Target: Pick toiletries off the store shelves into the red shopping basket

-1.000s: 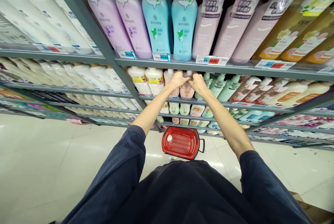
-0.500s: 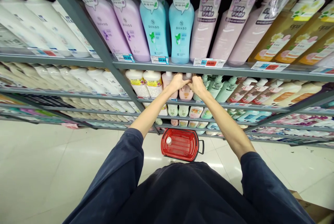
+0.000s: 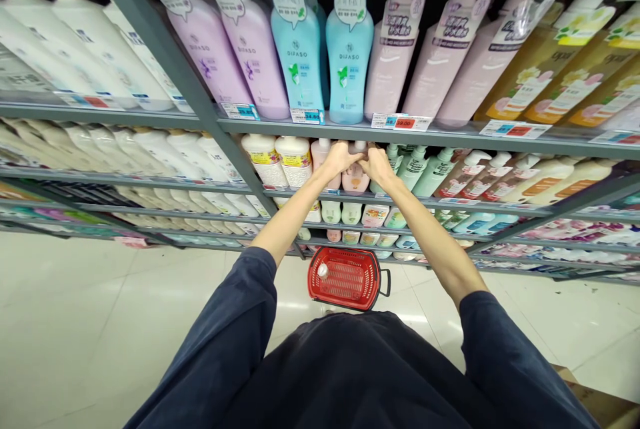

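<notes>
Pink bottle point(image 3: 356, 177) – pale pink body, peach/orange label patch low on the front, pump top hidden behind the hands. It stands upright at the front edge of the second shelf point(image 3: 450, 201), under the edge of the top shelf point(image 3: 350, 130). A second pink bottle point(image 3: 320, 152) sits just beside it on the left, partly covered by the left hand.

Left hand point(image 3: 340, 157) and right hand point(image 3: 376, 164) are both placed on the neck area of the pink bottle, fingers curled around it and meeting in the middle – clamped on the bottle from both sides. Both forearms are bare, dark blue sleeves pushed up past the elbows.

Neighbours on the second shelf: white bottles with yellow labels point(image 3: 285, 159) to the left, mint green pump bottles point(image 3: 425, 169) to the right. On the top shelf: lilac bottles point(image 3: 235, 49), blue bottles point(image 3: 325, 56), pink pump bottles point(image 3: 425, 49), amber bottles point(image 3: 550, 62). Price tags point(image 3: 400, 122) are clipped along the shelf edge.

Shelving is grey metal, several tiers. Floor point(image 3: 100, 322) is glossy pale tile. A red basket point(image 3: 345, 279) is set on the floor at the foot of the shelving, with a small white-capped item point(image 3: 323, 271) inside at its left end.
</notes>
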Motion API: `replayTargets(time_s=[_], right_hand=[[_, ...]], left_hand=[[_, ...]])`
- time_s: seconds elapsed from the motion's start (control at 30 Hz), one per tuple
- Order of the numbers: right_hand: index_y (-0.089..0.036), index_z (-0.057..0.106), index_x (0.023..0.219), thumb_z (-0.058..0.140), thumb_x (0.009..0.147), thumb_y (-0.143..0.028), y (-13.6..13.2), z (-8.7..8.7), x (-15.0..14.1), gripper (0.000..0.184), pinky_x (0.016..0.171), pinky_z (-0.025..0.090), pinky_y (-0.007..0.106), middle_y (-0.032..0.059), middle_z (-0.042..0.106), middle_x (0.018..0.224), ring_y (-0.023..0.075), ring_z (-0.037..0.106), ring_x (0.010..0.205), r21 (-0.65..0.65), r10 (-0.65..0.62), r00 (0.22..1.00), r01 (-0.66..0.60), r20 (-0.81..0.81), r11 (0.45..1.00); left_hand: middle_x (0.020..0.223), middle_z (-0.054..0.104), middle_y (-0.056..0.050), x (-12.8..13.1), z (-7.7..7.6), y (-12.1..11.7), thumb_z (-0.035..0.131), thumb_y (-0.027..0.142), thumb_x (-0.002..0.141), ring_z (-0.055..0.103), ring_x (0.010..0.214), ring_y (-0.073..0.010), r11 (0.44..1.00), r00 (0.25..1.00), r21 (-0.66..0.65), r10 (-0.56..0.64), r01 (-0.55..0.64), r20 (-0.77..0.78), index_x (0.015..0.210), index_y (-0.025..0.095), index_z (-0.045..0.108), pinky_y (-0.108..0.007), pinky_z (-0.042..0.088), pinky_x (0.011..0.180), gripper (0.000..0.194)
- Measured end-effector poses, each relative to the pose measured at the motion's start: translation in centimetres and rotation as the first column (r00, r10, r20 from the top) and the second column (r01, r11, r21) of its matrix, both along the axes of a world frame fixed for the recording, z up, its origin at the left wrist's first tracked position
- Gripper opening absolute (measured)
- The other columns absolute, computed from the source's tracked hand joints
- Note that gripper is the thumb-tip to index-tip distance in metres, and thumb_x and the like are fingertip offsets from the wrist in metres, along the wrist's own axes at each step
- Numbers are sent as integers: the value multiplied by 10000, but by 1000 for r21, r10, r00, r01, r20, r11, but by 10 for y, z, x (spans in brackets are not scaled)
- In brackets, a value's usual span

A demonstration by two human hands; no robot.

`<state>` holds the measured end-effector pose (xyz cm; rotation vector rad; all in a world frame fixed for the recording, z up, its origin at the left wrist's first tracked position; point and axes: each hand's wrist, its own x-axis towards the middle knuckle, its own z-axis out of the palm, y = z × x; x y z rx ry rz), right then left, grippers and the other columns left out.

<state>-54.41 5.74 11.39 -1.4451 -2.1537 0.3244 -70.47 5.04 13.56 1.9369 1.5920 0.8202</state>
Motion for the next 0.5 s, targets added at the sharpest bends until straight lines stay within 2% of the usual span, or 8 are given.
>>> replayTargets(time_s=[0.1, 0.17, 0.23, 0.3, 0.37, 0.4, 0.47, 0.5], right_hand=[[-49, 527, 1443, 605, 952, -269, 4, 1, -2, 544, 1028, 582, 547, 273, 711, 1310, 416, 709, 1155, -14, -17, 1000, 17, -26, 1000], [-36, 534, 1441, 622, 954, -260, 2, 2, -3, 543, 1044, 578, 556, 284, 702, 1323, 418, 710, 1174, -19, -40, 998, 39, -47, 999], [-33, 525, 1463, 642, 969, -281, -9, 1, -3, 565, 1097, 555, 569, 304, 654, 1416, 414, 690, 1239, 36, -66, 992, 71, -109, 997], [-79, 490, 1527, 636, 1014, -357, -33, -12, 3, 601, 1131, 545, 552, 287, 585, 1538, 360, 706, 1207, 131, -66, 968, 99, -241, 986], [-166, 473, 1574, 578, 1072, -459, -72, -42, 15, 590, 1090, 579, 507, 228, 576, 1583, 272, 745, 1018, 164, -38, 923, 108, -384, 980], [-199, 489, 1572, 548, 1090, -495, -95, -65, 23, 568, 1049, 598, 485, 194, 609, 1563, 240, 745, 923, 125, -35, 906, 96, -422, 987], [-192, 552, 1523, 498, 1110, -492, -148, -121, 40, 513, 1003, 612, 445, 171, 682, 1481, 237, 752, 937, -99, -128, 914, 96, -386, 990], [-184, 565, 1515, 455, 1124, -454, -175, -152, 49, 487, 1042, 594, 419, 162, 698, 1465, 238, 758, 1028, -277, -211, 938, 133, -274, 952]], left_hand=[[461, 553, 37, 3, 3, -2, 775, 421, 982, 585, 454, -175, 1000, 999, -5, 7, -7, 40, 1017, 50, 716, -289, 515, 569, 377], [440, 531, 42, 5, 6, -5, 783, 432, 982, 579, 442, -178, 1000, 999, -14, 18, -17, 44, 999, 48, 719, -288, 505, 555, 390], [448, 538, 37, 4, 6, -14, 776, 453, 988, 577, 427, -177, 1000, 995, 5, 21, -22, 97, 1026, 45, 719, -277, 478, 520, 414], [498, 577, 38, -2, -4, -34, 744, 489, 1006, 569, 408, -163, 996, 970, 72, 33, -51, 240, 1180, 61, 703, -251, 435, 475, 464], [568, 613, 44, -13, -33, -67, 651, 563, 1045, 547, 391, -138, 982, 901, 109, 96, -156, 422, 1327, 130, 663, -225, 392, 438, 517], [604, 623, 41, -21, -56, -88, 572, 615, 1068, 534, 393, -124, 968, 854, 81, 170, -239, 492, 1335, 162, 663, -216, 374, 429, 534], [652, 634, 28, -38, -115, -137, 382, 664, 1111, 516, 418, -108, 892, 762, -109, 434, -439, 482, 1304, 172, 660, -207, 372, 435, 598], [675, 641, 21, -46, -149, -164, 238, 629, 1141, 525, 445, -105, 812, 731, -246, 584, -530, 354, 1305, 170, 652, -203, 393, 457, 639]])
